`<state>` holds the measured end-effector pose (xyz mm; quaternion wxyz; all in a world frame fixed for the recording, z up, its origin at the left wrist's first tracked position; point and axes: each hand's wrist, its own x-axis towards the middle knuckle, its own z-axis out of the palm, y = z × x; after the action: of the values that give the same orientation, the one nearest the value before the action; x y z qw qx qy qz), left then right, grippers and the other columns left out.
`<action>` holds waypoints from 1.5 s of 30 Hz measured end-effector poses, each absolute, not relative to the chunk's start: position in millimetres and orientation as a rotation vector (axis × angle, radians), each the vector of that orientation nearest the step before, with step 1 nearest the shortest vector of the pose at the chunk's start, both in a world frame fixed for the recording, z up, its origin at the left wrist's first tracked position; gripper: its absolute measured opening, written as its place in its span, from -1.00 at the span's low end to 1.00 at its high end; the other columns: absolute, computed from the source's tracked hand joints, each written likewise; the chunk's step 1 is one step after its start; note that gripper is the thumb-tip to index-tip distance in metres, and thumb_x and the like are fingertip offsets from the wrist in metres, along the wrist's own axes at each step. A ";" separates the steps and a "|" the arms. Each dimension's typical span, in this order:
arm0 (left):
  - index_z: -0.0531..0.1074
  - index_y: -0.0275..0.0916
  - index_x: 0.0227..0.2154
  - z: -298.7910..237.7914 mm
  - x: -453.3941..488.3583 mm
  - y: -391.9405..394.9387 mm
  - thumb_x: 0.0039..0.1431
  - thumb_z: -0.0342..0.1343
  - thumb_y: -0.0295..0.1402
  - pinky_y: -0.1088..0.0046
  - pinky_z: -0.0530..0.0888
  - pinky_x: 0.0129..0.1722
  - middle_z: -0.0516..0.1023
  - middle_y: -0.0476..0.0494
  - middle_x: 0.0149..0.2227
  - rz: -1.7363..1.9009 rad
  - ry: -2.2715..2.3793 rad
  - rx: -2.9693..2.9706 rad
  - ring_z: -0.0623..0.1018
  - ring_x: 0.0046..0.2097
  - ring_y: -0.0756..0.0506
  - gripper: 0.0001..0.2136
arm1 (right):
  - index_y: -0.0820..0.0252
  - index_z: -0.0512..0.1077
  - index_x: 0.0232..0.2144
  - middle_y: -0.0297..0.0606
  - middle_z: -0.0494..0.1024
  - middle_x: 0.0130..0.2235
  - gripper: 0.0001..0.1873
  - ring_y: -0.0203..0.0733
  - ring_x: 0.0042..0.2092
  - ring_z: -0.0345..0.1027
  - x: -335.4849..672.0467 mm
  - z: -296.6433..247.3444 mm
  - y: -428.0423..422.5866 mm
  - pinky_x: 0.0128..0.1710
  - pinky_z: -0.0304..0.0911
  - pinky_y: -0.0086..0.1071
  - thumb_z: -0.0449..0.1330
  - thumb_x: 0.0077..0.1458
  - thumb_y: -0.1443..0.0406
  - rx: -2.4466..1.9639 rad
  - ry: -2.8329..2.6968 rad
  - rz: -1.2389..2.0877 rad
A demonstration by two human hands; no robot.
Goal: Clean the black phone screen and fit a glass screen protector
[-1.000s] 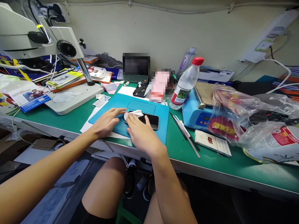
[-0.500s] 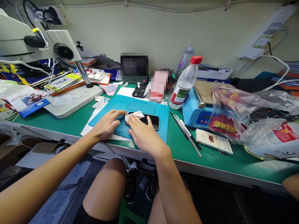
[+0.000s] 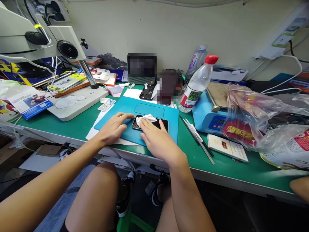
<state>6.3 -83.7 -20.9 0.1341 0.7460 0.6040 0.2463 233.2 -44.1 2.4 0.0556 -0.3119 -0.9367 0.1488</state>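
A smartphone [image 3: 165, 124] with a dark screen lies face up on the blue mat [image 3: 120, 106]. My right hand [image 3: 160, 138] presses a crumpled white tissue [image 3: 149, 118] onto the left half of its screen, the fingertips resting on the cloth-like folds. Much of the phone's near side is hidden under that hand. At the phone's left end, my left hand [image 3: 114, 128] lies low over the mat with its index finger stretched to the phone's edge. Its fingers are apart and hold nothing.
Tweezers and thin tools [image 3: 198, 138] lie right of the mat beside a white cigarette pack [image 3: 227, 147]. A water bottle [image 3: 193, 91] leans near a blue heating plate device [image 3: 205, 114]. A microscope stand [image 3: 79, 103] occupies the left. Another person's limb [image 3: 299, 188] shows at far right.
The tissue and my right hand have shifted slightly on the screen, leaving the phone's left end more exposed. My left hand stays beside that end. The camera view has shifted a little.
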 end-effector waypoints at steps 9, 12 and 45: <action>0.38 -0.31 0.18 -22.4 5.4 -83.0 0.20 -0.18 -0.31 0.12 0.32 0.27 0.47 -0.24 0.19 0.732 1.737 2.161 0.39 0.24 -0.28 -0.47 | 0.36 0.11 0.40 -0.05 0.09 0.46 -0.43 -0.05 0.48 -0.08 235.8 6.4 -46.4 0.45 -0.31 0.18 -0.13 0.43 0.27 -0.968 -2.834 0.463; 0.39 -0.33 0.18 -21.3 5.7 -81.7 0.19 -0.17 -0.30 0.09 0.33 0.25 0.48 -0.27 0.17 0.724 1.737 2.165 0.40 0.22 -0.30 -0.47 | 0.37 0.13 0.39 -0.04 0.11 0.45 -0.43 -0.04 0.47 -0.06 235.6 7.1 -45.2 0.45 -0.30 0.17 -0.12 0.44 0.26 -0.966 -2.829 0.472; 0.27 -0.19 -0.22 4.6 -4.5 20.5 0.09 -0.04 -0.26 0.22 0.37 -0.18 0.44 -0.16 -0.25 0.530 1.029 2.577 0.39 -0.23 -0.20 -0.80 | 0.36 0.33 0.31 0.00 0.33 0.35 -0.42 0.17 0.37 0.20 233.5 15.6 -38.9 0.40 0.05 0.09 -0.04 0.41 0.14 -1.127 -2.815 0.465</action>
<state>-4.5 20.5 4.6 0.1577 0.9007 0.3598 0.1853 233.5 -38.9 15.6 0.0370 -0.3671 -0.9170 0.1516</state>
